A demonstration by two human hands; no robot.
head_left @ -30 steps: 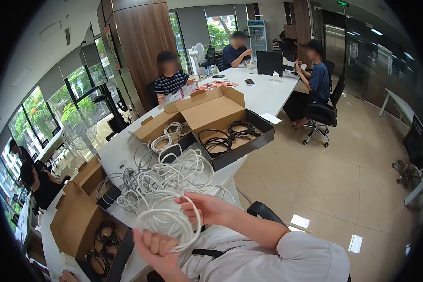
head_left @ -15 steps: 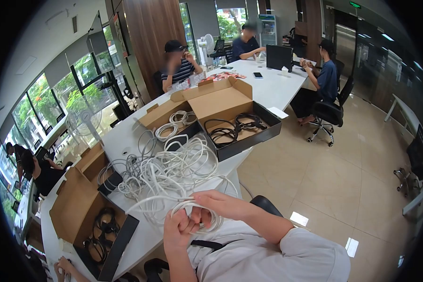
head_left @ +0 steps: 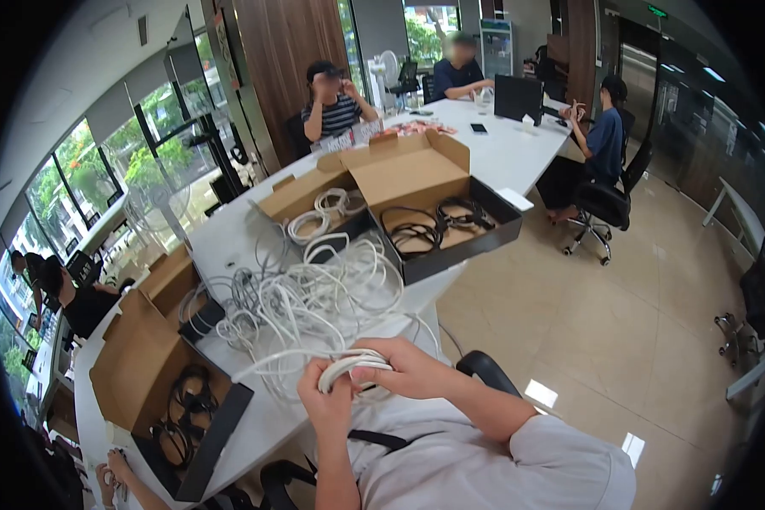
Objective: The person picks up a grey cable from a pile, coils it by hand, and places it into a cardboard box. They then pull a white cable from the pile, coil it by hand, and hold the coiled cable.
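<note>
Close to my body, at the table's near edge, both hands hold a coiled white cable (head_left: 354, 365). My left hand (head_left: 325, 393) is closed round the coil's left side. On its right side, my right hand (head_left: 404, 367) grips the coil with the thumb on the front. A loose strand runs left from the coil. Just beyond my hands lies a tangled pile of white and grey cables (head_left: 306, 289). Behind it, an open box (head_left: 459, 251) holds coiled black cables (head_left: 412, 234), and another box (head_left: 272, 202) beside it holds coiled white cables (head_left: 314, 217).
At the near left, an open box (head_left: 217, 442) holds black cables (head_left: 183, 408). Another person's hands (head_left: 115, 472) are at the lower left. Several people sit round the white table (head_left: 518, 157), which bears a phone (head_left: 479, 129) and a black monitor (head_left: 518, 99). An office chair (head_left: 608, 204) stands right.
My hands have drawn the coil into a tighter, flatter bundle, and its loops are now pressed together between them. The camera view has shifted slightly.
</note>
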